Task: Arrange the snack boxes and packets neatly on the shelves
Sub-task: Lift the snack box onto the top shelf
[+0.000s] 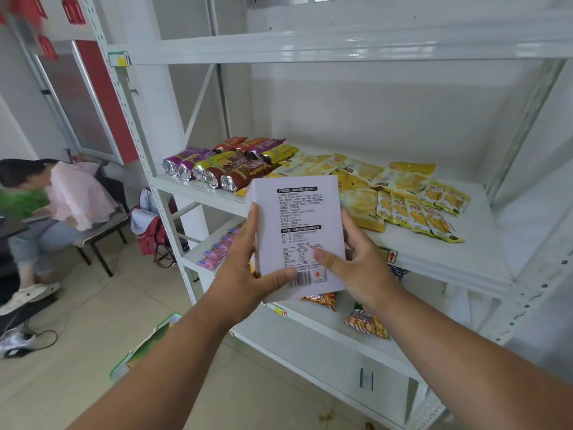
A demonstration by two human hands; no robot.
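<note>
Head view: a white box (299,234) is held upright at frame centre, gripped on both sides by the left hand (248,274) and right hand (356,265), its long axis pointing up toward the shelf (434,259) just beyond, among yellow packets (403,193).

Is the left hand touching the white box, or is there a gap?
Touching. In the head view, the left hand grips the white box, its thumb lying across the printed face.

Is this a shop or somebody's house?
Probably a small shop or its stockroom. White metal shelves with price tags hold rows of biscuit rolls and yellow snack packets, and both hands hold a white box to shelve.
</note>
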